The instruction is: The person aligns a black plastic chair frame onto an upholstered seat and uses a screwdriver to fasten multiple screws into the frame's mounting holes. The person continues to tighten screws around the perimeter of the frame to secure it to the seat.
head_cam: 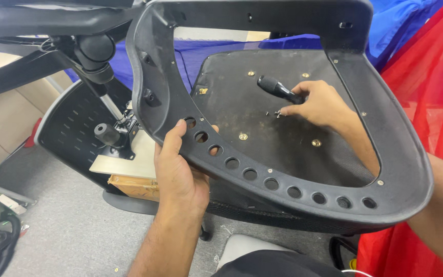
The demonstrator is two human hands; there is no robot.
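While the seat frame is the landmark for every place below, each line takes one part of the scene.

Seat frame: a black moulded plastic ring [303, 197] with a row of round holes along its near rail, tilted up toward the camera and filling the middle of the view.

Seat base: a dark fabric-covered panel [262, 128] seen through the frame's opening, dotted with brass inserts.

Left hand: the left hand [180, 174] is wrapped on the frame's near rail at its left bend, thumb over the top by the first hole, fingers under; closed firmly on the frame.

Right hand: the right hand [321, 105] reaches through the frame's opening and is closed on a screwdriver [278, 88] with a black ribbed handle, its tip down by a small screw [278, 114] on the panel.

Handling: the frame looks stiff and moderately light, bulky more than heavy; its smooth plastic could slip, so the holed rail and the thick corners seem the surest places to grip. The mesh edge below looks soft and poor to hold.

Left of the frame: a chair mechanism with gas cylinder [109, 105] and a perforated black back panel [73, 128].

Right of the frame: red cloth [437, 77]; beyond it, blue cloth [401, 20].

Below the frame: grey carpet [73, 236].
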